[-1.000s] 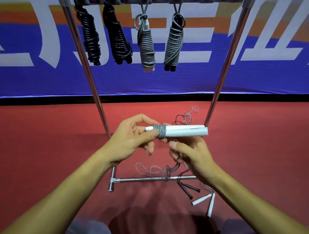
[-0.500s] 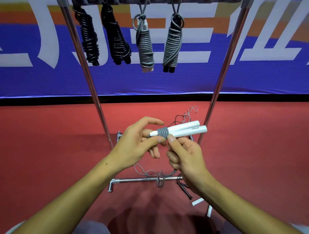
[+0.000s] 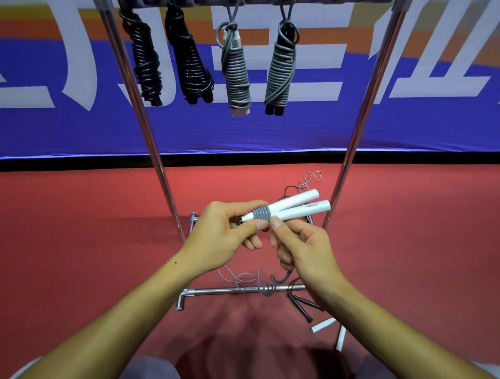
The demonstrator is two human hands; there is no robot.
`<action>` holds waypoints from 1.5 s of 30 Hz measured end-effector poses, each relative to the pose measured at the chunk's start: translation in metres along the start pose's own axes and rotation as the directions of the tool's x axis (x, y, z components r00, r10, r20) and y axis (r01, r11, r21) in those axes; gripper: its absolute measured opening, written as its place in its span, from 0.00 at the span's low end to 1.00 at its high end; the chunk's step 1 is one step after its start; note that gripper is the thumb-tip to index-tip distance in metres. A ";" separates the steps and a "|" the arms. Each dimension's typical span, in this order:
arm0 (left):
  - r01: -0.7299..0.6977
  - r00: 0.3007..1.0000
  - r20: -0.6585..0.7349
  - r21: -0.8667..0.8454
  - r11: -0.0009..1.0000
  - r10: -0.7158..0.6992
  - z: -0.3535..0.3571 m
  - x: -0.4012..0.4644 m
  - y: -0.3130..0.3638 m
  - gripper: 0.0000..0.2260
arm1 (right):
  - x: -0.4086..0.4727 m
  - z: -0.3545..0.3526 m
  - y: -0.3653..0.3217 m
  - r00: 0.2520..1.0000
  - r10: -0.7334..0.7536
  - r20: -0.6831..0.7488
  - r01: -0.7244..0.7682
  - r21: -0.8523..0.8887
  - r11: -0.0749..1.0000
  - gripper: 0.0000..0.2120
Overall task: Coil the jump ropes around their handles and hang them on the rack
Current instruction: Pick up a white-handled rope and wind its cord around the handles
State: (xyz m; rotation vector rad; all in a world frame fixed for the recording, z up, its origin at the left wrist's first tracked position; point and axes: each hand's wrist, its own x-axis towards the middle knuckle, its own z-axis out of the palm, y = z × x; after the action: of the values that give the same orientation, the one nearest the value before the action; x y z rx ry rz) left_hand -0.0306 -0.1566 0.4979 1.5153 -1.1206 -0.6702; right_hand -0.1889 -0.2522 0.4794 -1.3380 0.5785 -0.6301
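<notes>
Red floor [image 3: 81,243]; left hand [image 3: 224,238] grips handles [image 3: 295,207] (white).

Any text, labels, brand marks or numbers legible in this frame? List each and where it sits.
Banner: large white characters, cropped by the frame and cut by the rack, not readable.
White handle: small grey mark near its end, too small and blurred to read.
Nothing else carries text.

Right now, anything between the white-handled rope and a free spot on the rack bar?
Nothing visible blocks it. The white handles, held by the left hand with the right hand feeding cord, sit below the rack bar; open bar shows right of the four hung ropes.
</notes>
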 end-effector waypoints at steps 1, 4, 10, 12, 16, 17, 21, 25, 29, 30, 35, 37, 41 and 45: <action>0.002 1.000 -0.010 -0.005 1.000 -0.002 -0.001 0.001 -0.001 0.16 | 0.001 -0.001 0.000 1.000 -0.003 0.015 0.003 -0.019 1.000 0.10; 0.007 1.000 -0.023 -0.026 1.000 -0.008 -0.008 0.004 -0.002 0.15 | 0.001 -0.005 0.001 0.997 0.054 0.048 -0.054 0.005 0.999 0.05; 0.011 0.998 -0.068 -0.039 0.999 -0.014 -0.013 0.006 -0.004 0.15 | 0.005 -0.011 0.001 0.989 0.149 0.017 -0.148 -0.049 0.988 0.12; -0.001 0.996 -0.092 0.012 1.000 0.002 -0.015 0.006 -0.006 0.15 | 0.006 -0.011 0.005 0.984 0.180 0.010 -0.179 -0.060 0.982 0.13; -0.066 0.986 -0.124 0.316 0.947 0.110 -0.021 0.002 -0.008 0.15 | 0.006 -0.016 -0.007 0.845 0.472 0.250 -0.523 0.208 0.827 0.11; -0.091 0.984 -0.107 0.379 0.921 0.141 -0.021 0.001 -0.008 0.15 | 0.006 -0.020 -0.013 0.771 0.540 0.338 -0.632 0.305 0.712 0.13; -0.125 0.985 -0.040 0.516 0.847 0.170 -0.018 0.000 -0.008 0.13 | 0.009 -0.029 -0.025 0.813 0.535 0.232 -0.556 0.030 0.831 0.13; -0.070 0.997 0.009 0.499 0.864 0.076 -0.012 0.002 -0.007 0.10 | 0.004 -0.027 -0.018 0.995 0.096 0.028 -0.043 -0.746 0.665 0.11; -0.061 0.997 0.080 0.526 0.848 0.022 -0.011 0.003 -0.006 0.09 | -0.003 -0.027 -0.016 0.960 -0.224 0.170 0.223 -0.945 0.238 0.10; -0.055 0.996 0.094 0.512 0.857 0.008 -0.012 0.004 -0.007 0.09 | -0.003 -0.029 -0.015 0.922 -0.312 0.228 0.293 -0.939 0.180 0.10; -0.027 0.988 0.146 0.446 0.895 -0.043 -0.019 0.006 -0.009 0.11 | 0.001 -0.036 -0.015 0.849 -0.416 0.327 0.424 -0.891 0.165 0.09; 0.002 0.984 0.161 0.429 0.903 -0.079 -0.019 0.006 -0.010 0.12 | 0.003 -0.036 -0.016 0.855 -0.395 0.336 0.438 -0.876 0.202 0.09; 0.044 0.957 0.240 0.428 0.903 -0.160 -0.019 0.005 -0.009 0.12 | 0.005 -0.038 -0.016 0.889 -0.288 0.357 0.439 -0.843 0.311 0.08; 0.026 0.925 0.325 0.461 0.887 -0.195 -0.021 0.003 -0.006 0.10 | 0.012 -0.044 -0.013 0.928 -0.155 0.338 0.370 -0.805 0.463 0.08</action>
State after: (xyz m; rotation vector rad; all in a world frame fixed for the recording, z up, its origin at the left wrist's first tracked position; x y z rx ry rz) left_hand -0.0093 -0.1500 0.4982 1.9127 -1.5593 -0.8346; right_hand -0.2127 -0.2930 0.4862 -2.4839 0.5119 -0.4143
